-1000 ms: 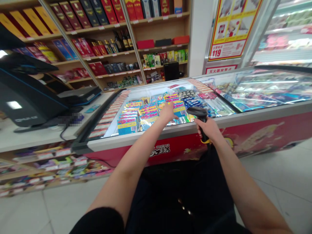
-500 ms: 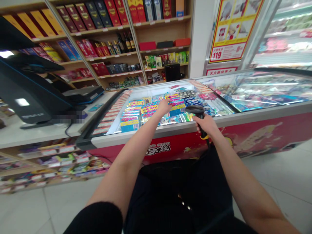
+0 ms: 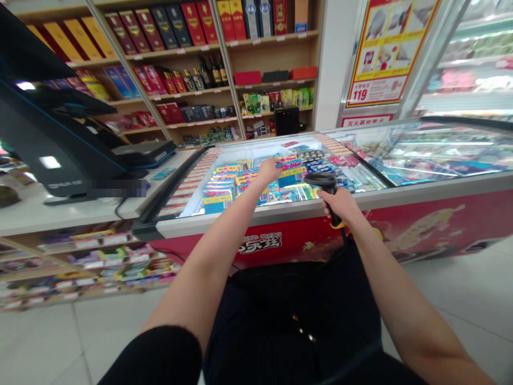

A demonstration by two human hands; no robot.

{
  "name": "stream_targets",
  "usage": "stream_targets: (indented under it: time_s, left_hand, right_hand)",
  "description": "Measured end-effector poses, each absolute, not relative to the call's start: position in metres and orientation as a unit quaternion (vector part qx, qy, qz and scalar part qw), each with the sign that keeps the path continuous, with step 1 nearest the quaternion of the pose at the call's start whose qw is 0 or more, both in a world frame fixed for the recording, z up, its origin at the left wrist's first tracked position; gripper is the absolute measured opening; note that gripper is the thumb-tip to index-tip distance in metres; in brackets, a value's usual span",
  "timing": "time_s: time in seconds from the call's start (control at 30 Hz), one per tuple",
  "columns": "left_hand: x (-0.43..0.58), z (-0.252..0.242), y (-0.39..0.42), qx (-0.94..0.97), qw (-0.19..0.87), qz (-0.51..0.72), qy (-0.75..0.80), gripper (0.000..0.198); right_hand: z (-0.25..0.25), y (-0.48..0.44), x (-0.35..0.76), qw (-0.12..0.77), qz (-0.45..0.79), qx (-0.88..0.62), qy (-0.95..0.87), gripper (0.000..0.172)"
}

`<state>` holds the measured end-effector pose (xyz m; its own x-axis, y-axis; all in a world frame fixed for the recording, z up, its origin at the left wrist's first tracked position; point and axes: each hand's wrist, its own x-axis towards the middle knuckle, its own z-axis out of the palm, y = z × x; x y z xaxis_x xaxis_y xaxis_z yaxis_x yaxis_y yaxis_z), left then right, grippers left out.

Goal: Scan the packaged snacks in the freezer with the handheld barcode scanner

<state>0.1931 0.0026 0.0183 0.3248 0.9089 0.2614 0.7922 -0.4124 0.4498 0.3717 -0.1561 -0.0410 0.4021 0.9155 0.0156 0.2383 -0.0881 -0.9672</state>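
Inside the chest freezer (image 3: pixel 256 216), my left hand (image 3: pixel 270 170) reaches over rows of colourful packets. Its fingers are closed at the edge of a pink-and-yellow ice cream packet (image 3: pixel 287 159), just above a blue-and-yellow display box (image 3: pixel 292 177); the fingertips are partly hidden. My right hand (image 3: pixel 340 206) grips the handle of a black barcode scanner (image 3: pixel 324 182), held over the freezer's front rim with its head towards the packets. More boxed packets (image 3: pixel 217 199) stand to the left of my left hand.
A counter (image 3: pixel 80 214) with a dark checkout machine (image 3: pixel 60 144) and a scale (image 3: pixel 144 155) stands at left. Shelves of boxes and bottles (image 3: pixel 192 75) line the back. A second freezer section (image 3: pixel 444 152) extends right. A cable hangs under the scanner.
My left hand has drawn slightly left, its fingers now more curled at the packet. My right hand and the scanner stay nearly still. The view has shifted slightly.
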Motion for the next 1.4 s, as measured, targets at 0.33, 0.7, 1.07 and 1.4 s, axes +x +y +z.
stream_targets:
  time_s: [0.33,0.7,1.07,1.4]
  left_hand:
    - [0.191,0.020,0.002,0.807,0.103,0.253,0.524,0.039]
    - [0.179,0.018,-0.002,0.806,0.130,0.246,0.523,0.037]
    - [0.132,0.023,-0.017,0.794,0.198,0.219,0.531,0.046]
    - [0.077,0.015,-0.026,0.803,0.192,0.165,0.539,0.047]
  right_hand:
    - [-0.036,-0.159,0.367,0.510,0.323,-0.661,-0.445,0.022]
    - [-0.039,-0.157,0.367,0.503,0.319,-0.661,-0.456,0.023]
    - [-0.036,-0.153,0.347,0.511,0.341,-0.635,-0.468,0.020]
    - [-0.024,-0.153,0.320,0.487,0.337,-0.641,-0.488,0.024]
